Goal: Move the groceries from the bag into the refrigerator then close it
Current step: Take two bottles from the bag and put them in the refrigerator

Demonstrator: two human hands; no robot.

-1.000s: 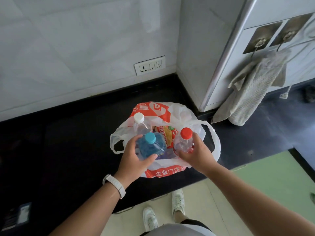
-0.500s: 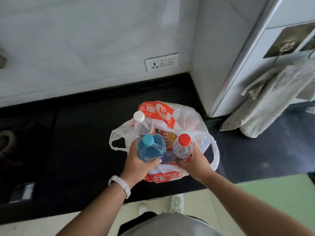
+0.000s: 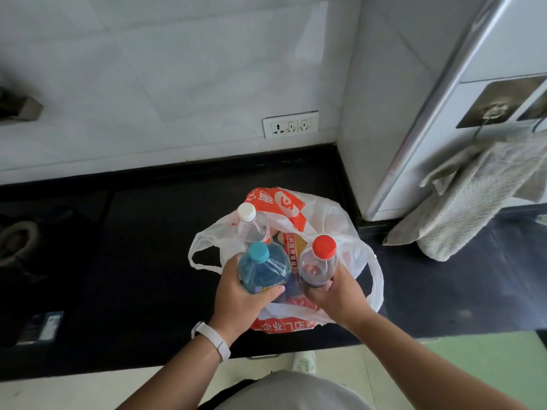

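Note:
A white and orange plastic bag (image 3: 352, 232) stands open on the black counter (image 3: 142, 261). My left hand (image 3: 239, 303) grips a blue bottle with a teal cap (image 3: 263, 269), raised above the bag's mouth. My right hand (image 3: 337, 297) grips a clear bottle with a red cap (image 3: 319, 261) beside it. A third clear bottle with a white cap (image 3: 251, 223) stands in the bag behind them, next to a yellow and red packet (image 3: 293, 250). The white refrigerator (image 3: 485, 69) stands at the right with its door closed.
A knitted cloth (image 3: 473, 202) hangs from hooks on the refrigerator's side. A wall socket (image 3: 290, 124) sits above the counter's back edge. A dark object (image 3: 17, 238) and a small device (image 3: 41, 327) lie at the counter's left. My shoe (image 3: 305, 362) shows on the pale floor.
Both hands have lifted their bottles up out of the bag, toward the camera. The view has shifted so the refrigerator sits further right.

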